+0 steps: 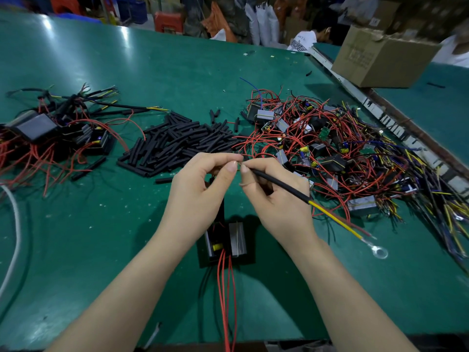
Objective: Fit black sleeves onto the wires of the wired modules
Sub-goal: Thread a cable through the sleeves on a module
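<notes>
Nearest the camera, two bare forearms reach up from the bottom edge over the green table (pixel 101 237), with a few red wires (pixel 224 295) running between them down from a wired module (pixel 225 241) that lies on the mat just below the hands. The module is a dark block with a grey metal face and a small yellow part at its near end.

The left hand (pixel 200 189) is curled, its thumb and forefinger pinched together on a fine wire tip right at the mouth of a black sleeve (pixel 279 185). The right hand (pixel 276 196) is also curled, thumb and forefinger pinching the near end of that sleeve; the fingertips of the two hands almost touch. The sleeve slants down to the right across the right hand, and a yellow wire (pixel 335 218) comes out of its lower end, finishing in a silver ring terminal (pixel 379 251) that rests on the table.

Beyond the hands lies a heap of loose black sleeves (pixel 177 143). To its right, a tangled pile of unsleeved modules (pixel 330 148) with red, yellow and blue wires spreads up to the table's edge rail. At far left sits a smaller pile of sleeved modules (pixel 50 128), their black-covered leads pointing toward the middle. A cardboard box (pixel 380 57) stands at upper right, and a white cable (pixel 15 237) curves along the left edge.
</notes>
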Tool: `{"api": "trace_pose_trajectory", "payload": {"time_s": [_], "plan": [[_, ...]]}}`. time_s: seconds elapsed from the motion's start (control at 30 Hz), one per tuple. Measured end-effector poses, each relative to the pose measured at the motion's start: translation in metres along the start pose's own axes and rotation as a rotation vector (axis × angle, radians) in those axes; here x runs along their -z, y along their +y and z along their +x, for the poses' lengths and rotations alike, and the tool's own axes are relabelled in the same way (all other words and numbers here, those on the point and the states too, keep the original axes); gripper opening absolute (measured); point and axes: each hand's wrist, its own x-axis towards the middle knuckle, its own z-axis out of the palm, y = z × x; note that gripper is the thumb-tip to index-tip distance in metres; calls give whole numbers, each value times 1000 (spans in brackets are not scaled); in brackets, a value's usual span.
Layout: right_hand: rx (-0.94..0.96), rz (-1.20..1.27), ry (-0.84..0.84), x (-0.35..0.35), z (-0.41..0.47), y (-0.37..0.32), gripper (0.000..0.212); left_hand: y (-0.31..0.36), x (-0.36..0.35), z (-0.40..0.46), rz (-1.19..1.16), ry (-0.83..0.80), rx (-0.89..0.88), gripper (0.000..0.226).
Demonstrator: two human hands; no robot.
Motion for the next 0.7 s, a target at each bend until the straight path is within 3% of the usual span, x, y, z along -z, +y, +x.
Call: {"api": "trace_pose_trajectory", "payload": {"time_s": [0.13,0.3,0.53,0.7], "plan": [[-6,-19,-25,-2,-1,2,14,-4,-1,0,65,33,-16,24],[-2,-19,-57,-2,-1,2,15,-5,-4,0,-144,-9,134,26],[-79,44,-55,0,2,4,9,-3,2,3,-108,-35,94,22],[-80,58,-31,0,2,3,17,1,0,1,6,-47,-10,18]]}}
